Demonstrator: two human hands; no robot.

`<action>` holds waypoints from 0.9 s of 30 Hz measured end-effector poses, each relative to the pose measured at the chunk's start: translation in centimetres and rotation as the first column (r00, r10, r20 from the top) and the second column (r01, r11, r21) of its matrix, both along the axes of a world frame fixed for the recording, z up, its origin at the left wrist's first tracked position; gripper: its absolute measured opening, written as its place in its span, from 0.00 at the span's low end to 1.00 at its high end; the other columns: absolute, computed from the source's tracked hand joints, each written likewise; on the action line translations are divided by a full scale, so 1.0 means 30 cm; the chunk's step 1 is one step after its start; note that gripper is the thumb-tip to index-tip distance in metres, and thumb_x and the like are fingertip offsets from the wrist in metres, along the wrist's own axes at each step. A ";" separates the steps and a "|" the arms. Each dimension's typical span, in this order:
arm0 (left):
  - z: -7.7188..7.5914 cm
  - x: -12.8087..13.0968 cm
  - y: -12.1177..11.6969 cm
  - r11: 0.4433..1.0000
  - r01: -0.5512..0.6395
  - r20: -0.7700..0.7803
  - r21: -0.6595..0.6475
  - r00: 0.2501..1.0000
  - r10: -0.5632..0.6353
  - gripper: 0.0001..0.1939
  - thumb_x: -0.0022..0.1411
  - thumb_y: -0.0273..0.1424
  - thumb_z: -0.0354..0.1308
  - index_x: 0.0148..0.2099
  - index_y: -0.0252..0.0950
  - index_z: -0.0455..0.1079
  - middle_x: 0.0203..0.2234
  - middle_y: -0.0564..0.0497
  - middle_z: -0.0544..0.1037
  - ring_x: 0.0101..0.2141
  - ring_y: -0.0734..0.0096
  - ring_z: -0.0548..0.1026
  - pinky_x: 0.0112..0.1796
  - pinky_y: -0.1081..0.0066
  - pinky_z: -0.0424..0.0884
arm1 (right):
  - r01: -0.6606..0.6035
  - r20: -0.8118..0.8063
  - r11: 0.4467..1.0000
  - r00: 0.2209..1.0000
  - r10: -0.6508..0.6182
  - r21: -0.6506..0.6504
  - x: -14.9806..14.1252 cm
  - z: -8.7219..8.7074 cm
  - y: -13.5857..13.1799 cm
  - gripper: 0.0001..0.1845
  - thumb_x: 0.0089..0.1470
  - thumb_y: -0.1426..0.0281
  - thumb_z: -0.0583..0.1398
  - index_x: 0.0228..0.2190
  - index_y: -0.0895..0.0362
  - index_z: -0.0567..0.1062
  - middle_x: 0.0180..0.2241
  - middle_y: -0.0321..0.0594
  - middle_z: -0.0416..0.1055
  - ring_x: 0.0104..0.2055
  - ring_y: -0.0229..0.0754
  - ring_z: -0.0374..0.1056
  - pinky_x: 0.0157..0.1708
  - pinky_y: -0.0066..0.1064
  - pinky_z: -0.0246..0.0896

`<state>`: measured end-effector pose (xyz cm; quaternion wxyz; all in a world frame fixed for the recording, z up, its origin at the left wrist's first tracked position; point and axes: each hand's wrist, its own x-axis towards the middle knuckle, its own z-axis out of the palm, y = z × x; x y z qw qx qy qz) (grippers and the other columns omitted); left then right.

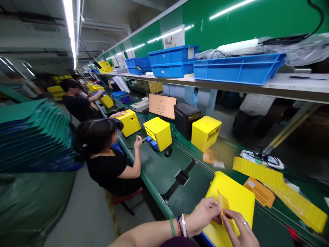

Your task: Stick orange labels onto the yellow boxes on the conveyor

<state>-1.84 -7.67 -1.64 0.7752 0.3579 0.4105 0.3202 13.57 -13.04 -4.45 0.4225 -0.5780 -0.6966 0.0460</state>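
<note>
Over the top of a yellow box (238, 187), both hands meet at an orange printed label (223, 201). My left hand (204, 214), with bangles at the wrist, pinches the label's near edge between thumb and fingers. Pressed against the same edge is my right hand (240, 226), a ring on one finger, its fingertips closed on the label. The label stands upright, tilted over the box lid. To the right of the box lies a stack of orange printed cards (259, 192), beside yellow sheets (259, 173) with rows of raised shapes.
Yellow boxes (205, 132) and a black box (187, 118) stand farther along the green bench, with a mouse (168, 152) and a monitor (162, 105). A co-worker (110, 161) sits at the left. Blue bins (231, 70) line the overhead shelf.
</note>
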 end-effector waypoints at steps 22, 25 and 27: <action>0.099 -0.153 0.119 0.943 0.204 0.085 0.261 0.969 -0.233 0.14 0.59 0.39 0.61 0.36 0.31 0.70 0.31 0.51 0.73 0.34 0.73 0.69 0.41 0.71 0.66 | 0.314 -0.091 0.944 0.942 -0.323 -0.100 -0.267 0.201 0.039 0.13 0.62 0.70 0.54 0.42 0.53 0.78 0.36 0.42 0.74 0.39 0.41 0.71 0.41 0.34 0.68; 0.091 -0.167 0.143 0.889 0.236 -0.043 0.393 0.970 -0.239 0.13 0.63 0.39 0.56 0.37 0.32 0.71 0.32 0.50 0.74 0.35 0.71 0.70 0.41 0.71 0.66 | 0.278 -0.192 0.947 0.932 -0.306 -0.158 -0.274 0.213 0.046 0.10 0.61 0.70 0.56 0.40 0.54 0.77 0.37 0.42 0.76 0.40 0.41 0.72 0.42 0.33 0.67; 0.085 -0.177 0.155 0.824 0.252 -0.150 0.507 0.967 -0.204 0.13 0.64 0.38 0.54 0.37 0.33 0.71 0.32 0.50 0.74 0.35 0.70 0.70 0.40 0.71 0.67 | 0.274 -0.173 0.944 0.936 -0.306 -0.184 -0.277 0.217 0.050 0.08 0.60 0.69 0.57 0.39 0.55 0.76 0.37 0.41 0.76 0.40 0.41 0.72 0.42 0.33 0.67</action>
